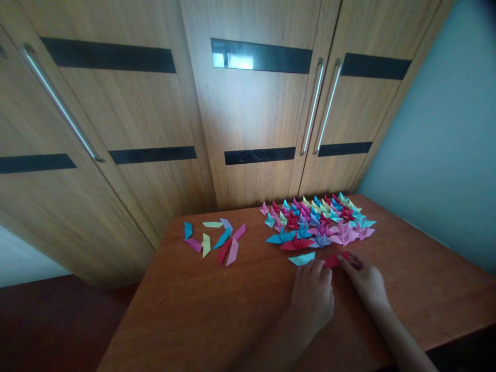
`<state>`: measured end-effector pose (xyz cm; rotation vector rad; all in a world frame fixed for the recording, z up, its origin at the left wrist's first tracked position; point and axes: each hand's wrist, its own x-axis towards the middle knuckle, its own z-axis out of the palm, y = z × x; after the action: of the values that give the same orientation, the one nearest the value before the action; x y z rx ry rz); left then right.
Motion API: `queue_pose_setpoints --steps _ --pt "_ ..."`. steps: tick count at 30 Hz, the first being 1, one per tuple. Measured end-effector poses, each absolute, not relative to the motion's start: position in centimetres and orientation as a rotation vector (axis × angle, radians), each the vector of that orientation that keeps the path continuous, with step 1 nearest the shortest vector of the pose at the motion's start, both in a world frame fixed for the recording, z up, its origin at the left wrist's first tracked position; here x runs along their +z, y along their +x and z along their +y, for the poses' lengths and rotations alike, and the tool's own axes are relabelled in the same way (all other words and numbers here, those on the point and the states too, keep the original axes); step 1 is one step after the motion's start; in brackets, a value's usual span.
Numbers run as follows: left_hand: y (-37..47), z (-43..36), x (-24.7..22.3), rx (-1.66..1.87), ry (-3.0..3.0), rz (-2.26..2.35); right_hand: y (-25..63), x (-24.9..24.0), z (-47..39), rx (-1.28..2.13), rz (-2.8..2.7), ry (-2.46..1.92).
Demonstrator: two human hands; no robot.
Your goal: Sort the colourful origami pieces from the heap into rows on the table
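A red folded paper piece [332, 261] lies low over the table between my hands. My right hand [366, 284] pinches its right end between thumb and fingers. Curled fingers of my left hand [313, 292] are closed at its left end; their tips are partly hidden. Just beyond the left knuckles rests a light blue folded paper piece [301, 259], its lower right edge covered by that hand. Behind both hands, several finished origami stars or cranes in many colours stand in rows, with a red one [296, 243] and a pink one [344, 234] nearest.
On the left of the brown table [201, 305] are several flat folded strips, among them a pink strip [232, 252], a yellow strip [206, 245] and a blue strip [188, 230]. A wooden wardrobe [256, 119] rises behind the table, with a pale wall [437, 155] at right.
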<state>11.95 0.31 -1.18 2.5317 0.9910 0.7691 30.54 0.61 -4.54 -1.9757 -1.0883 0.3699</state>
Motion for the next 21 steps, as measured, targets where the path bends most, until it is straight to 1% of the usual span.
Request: queue_pose_setpoints --steps 4,7,15,21 --pt "13.5 -0.8 -2.6 0.684 2.694 0.904 31.9 -4.9 1.0 0.209 -1.243 -2.236" --pt "14.2 -0.8 -3.3 0.669 2.729 0.904 31.9 -4.7 1.2 0.151 -1.292 -2.373" --pt "14.7 -0.5 -3.8 0.686 2.69 0.934 31.2 -3.8 1.9 0.132 -1.359 -2.457" --pt "12.5 -0.8 -2.8 0.611 2.683 0.859 30.6 -3.6 2.5 0.098 -1.436 -2.442"
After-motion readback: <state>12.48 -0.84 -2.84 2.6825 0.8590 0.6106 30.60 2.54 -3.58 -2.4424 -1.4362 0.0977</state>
